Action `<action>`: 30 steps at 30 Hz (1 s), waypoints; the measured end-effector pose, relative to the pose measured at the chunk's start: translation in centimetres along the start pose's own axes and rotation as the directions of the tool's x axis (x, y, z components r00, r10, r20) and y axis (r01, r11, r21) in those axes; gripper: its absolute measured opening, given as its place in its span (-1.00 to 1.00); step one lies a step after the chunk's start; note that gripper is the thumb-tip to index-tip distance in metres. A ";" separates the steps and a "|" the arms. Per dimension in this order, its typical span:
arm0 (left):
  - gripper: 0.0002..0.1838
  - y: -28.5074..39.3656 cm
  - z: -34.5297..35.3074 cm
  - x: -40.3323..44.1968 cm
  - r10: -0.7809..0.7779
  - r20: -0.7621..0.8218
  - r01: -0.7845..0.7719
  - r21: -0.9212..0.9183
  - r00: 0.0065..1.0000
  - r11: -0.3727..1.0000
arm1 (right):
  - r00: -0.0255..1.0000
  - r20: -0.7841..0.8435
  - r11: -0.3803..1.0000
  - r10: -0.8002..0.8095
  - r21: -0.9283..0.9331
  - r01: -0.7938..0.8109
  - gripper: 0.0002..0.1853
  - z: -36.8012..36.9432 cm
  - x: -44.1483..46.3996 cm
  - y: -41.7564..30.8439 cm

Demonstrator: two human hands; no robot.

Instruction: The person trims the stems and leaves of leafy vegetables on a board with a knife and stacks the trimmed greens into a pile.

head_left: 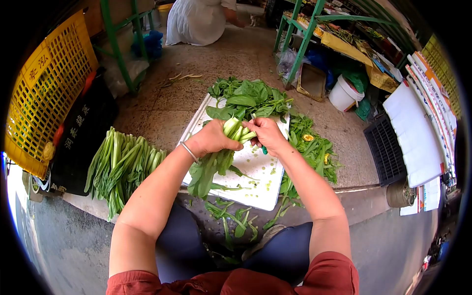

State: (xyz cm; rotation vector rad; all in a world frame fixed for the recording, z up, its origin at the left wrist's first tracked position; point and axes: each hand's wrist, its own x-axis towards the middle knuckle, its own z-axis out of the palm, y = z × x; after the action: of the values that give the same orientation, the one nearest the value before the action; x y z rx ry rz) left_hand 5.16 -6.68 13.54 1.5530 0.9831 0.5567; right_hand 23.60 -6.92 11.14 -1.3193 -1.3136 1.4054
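My left hand point(215, 137) is wrapped round a bunch of leafy greens point(204, 173), its pale cut stems pointing up and right and its leaves hanging below. At the stem ends, my right hand point(265, 135) is closed on something with a green handle point(264, 150), mostly hidden by the fingers. Under both hands lies a white board point(263, 196) scattered with small green stem pieces. Loose leafy greens point(250, 96) are heaped on the board's far end. More leaves point(314, 147) lie along its right side.
Stacked greens point(125, 164) stand at the left, beside a black crate point(81, 132) and a yellow crate point(49, 83). A person in white point(194, 22) is at the back. On the right are a white bucket point(344, 94), a black crate point(386, 150) and green shelving point(302, 44).
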 end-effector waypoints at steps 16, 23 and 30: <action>-0.66 -0.6 -1.2 0.1 0.000 0.096 0.047 -0.491 0.995 0.870 | 0.971 0.237 0.934 -0.023 0.352 -0.064 -0.63 -0.1 -1.5 -0.8; -0.59 -0.8 -1.9 0.1 0.002 0.188 0.091 -0.485 0.982 0.870 | 0.949 0.313 0.903 -0.027 0.415 -0.111 -0.71 -0.1 -1.1 -0.3; -0.57 -0.9 -2.1 0.0 -0.001 0.221 0.116 -0.508 0.975 0.854 | 0.928 0.373 0.873 -0.024 0.461 -0.163 -0.73 0.0 -1.1 -0.1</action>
State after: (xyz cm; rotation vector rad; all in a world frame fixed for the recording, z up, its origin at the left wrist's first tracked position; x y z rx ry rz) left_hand 3.19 -5.49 13.13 1.0642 0.6410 0.5441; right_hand 23.78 -8.00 11.48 -0.7913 -1.0379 1.9517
